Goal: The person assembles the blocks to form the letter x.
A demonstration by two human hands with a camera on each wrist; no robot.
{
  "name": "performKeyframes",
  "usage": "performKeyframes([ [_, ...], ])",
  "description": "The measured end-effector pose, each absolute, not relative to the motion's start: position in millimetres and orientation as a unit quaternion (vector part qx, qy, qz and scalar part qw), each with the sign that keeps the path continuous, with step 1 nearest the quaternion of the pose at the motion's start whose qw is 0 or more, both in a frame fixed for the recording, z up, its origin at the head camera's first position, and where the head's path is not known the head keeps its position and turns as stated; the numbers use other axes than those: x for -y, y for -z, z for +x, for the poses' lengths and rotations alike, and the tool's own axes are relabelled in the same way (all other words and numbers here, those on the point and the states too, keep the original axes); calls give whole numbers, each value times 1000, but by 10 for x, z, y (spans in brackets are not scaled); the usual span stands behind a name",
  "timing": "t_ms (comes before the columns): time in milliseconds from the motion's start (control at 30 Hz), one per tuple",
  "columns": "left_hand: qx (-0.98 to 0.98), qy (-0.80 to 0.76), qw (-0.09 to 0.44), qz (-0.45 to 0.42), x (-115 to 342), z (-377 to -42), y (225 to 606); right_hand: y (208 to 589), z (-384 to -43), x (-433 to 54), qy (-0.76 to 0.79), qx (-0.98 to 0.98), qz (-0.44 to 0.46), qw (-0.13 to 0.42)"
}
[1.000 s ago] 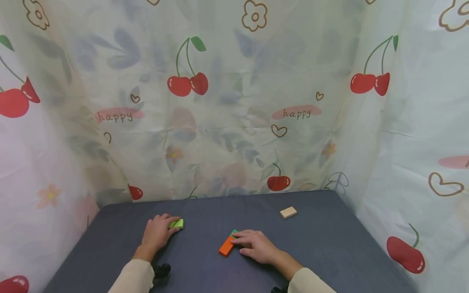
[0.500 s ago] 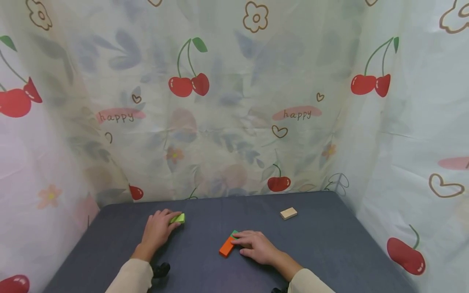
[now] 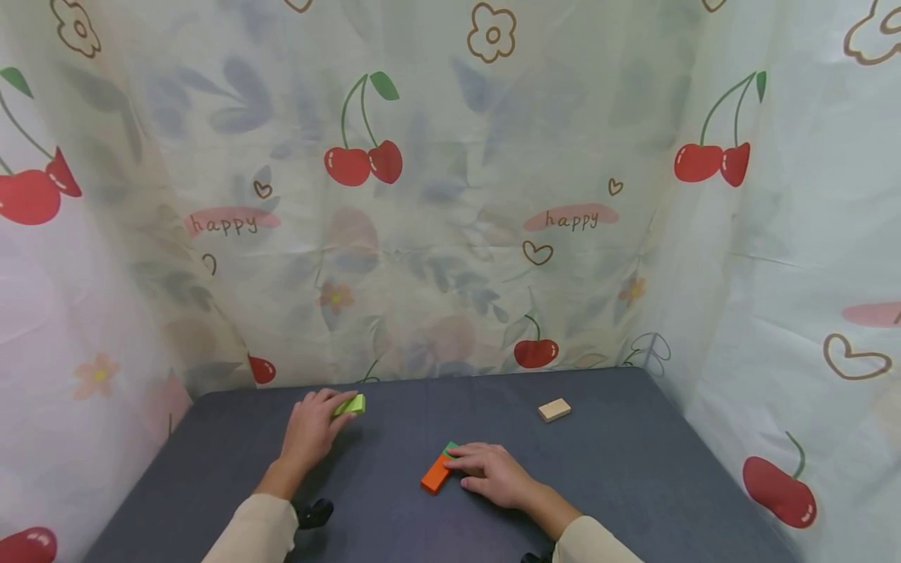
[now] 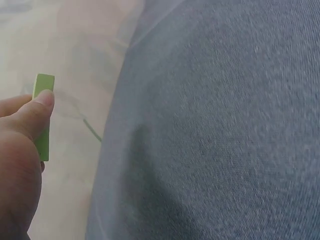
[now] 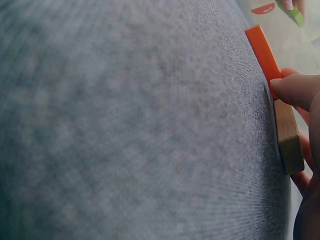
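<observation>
In the head view, my left hand (image 3: 314, 428) pinches a light-green block (image 3: 355, 404) above the far left of the table. The left wrist view shows the thumb across the face of that green block (image 4: 43, 90). My right hand (image 3: 493, 471) rests with relaxed fingers at an orange block (image 3: 436, 475) and a darker green block (image 3: 452, 448) at its far end. In the right wrist view, the thumb overlaps the end of the orange block (image 5: 263, 52). A wooden block (image 5: 288, 137) shows just below it there, with fingers behind.
A pale wooden block (image 3: 554, 410) lies toward the back right of the dark table (image 3: 605, 469). Printed curtains (image 3: 450, 234) hang behind the table and along both sides. A black wrist device (image 3: 314, 514) sits below the left wrist.
My left hand has lifted the light-green block and moved it away from me and slightly right. The right hand and the blocks by it have stayed in place.
</observation>
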State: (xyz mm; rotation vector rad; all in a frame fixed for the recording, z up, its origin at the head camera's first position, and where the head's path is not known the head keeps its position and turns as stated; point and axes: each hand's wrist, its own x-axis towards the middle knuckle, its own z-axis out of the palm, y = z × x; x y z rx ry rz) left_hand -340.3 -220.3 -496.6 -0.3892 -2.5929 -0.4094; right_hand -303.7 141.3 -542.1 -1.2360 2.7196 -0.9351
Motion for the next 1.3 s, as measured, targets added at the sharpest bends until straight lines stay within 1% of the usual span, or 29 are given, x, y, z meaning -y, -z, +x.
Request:
performKeyframes([
  [333,925,199,280,-160,2083,-3376,4895,5423,-3040,-1412,300,-867,-397,4],
  [700,918,228,275,-171,1936,-3328,4866,5438,-3042,-1412,298,-868,-396,-1],
  [1100,921,222,264,-182,1763,-3299,4981,5445,-3057,-1411,300,-872,-388,6],
  [1300,916,229,268,-193,1662,-3271,5059,5449,-3056,-1413,300,-873,-384,8],
])
